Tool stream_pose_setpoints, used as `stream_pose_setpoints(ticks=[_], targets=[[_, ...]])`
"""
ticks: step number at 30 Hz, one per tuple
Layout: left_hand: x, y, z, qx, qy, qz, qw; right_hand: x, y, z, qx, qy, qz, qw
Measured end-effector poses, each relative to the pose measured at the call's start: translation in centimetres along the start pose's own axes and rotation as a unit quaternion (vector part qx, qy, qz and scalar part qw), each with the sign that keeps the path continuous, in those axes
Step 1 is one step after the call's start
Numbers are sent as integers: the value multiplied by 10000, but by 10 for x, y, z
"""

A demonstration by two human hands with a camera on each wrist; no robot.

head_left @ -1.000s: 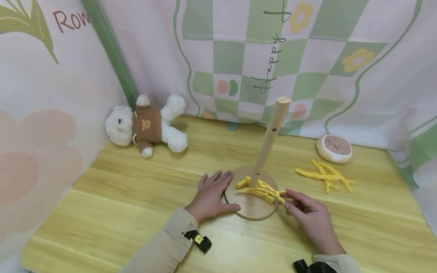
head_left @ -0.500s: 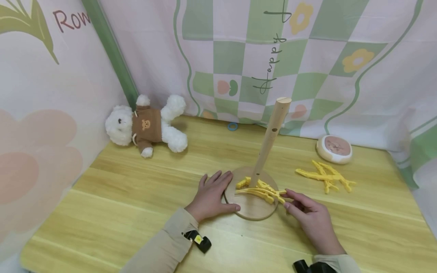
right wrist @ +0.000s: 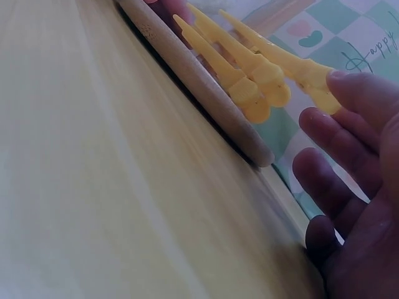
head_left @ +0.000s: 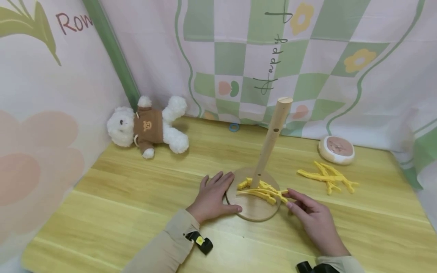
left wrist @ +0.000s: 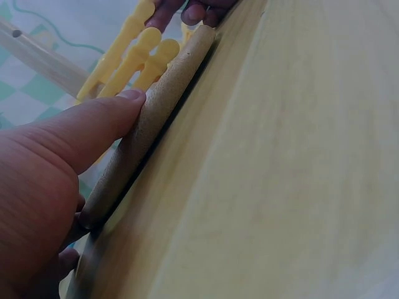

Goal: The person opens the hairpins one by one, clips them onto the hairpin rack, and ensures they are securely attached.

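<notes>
A round wooden base (head_left: 254,214) lies on the table with a wooden post (head_left: 271,142) standing up from it; small holes show along the post. My left hand (head_left: 213,199) rests at the base's left edge, fingers spread and straight, thumb against the rim in the left wrist view. Thumb and index finger of my right hand (head_left: 312,218) pinch the forked end of a yellow branch-shaped plastic piece (right wrist: 312,75), held low over the base in front of the post. Several similar yellow pieces (right wrist: 249,106) lie on the base close beside it.
More yellow branch pieces (head_left: 329,177) lie crossed at the right, near a rounded white and pink device (head_left: 337,149). A white plush toy (head_left: 148,127) in a brown shirt lies at the back left. Beside the printed curtain (head_left: 228,57) is a small blue ring (head_left: 233,127).
The whole head view has shifted very slightly. Both hands and the yellow pieces keep their places.
</notes>
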State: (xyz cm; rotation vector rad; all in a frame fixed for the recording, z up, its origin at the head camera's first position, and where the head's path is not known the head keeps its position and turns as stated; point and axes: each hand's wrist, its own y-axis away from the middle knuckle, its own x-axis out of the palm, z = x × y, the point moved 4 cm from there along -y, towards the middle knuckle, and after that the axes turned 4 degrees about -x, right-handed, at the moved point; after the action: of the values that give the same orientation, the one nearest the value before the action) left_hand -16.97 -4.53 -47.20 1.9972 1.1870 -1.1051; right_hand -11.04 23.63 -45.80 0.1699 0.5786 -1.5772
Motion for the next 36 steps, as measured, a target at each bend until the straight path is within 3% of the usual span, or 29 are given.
stream_pose_setpoints(ticks=[23,36], targets=[[-4,-3,-4,-19,12,-7,10000,1,-4,1,-136,189,36,9997],[-2,-1,-1,-12,-38,-34,10000,6,-4,0,-137,-6,-16,9999]])
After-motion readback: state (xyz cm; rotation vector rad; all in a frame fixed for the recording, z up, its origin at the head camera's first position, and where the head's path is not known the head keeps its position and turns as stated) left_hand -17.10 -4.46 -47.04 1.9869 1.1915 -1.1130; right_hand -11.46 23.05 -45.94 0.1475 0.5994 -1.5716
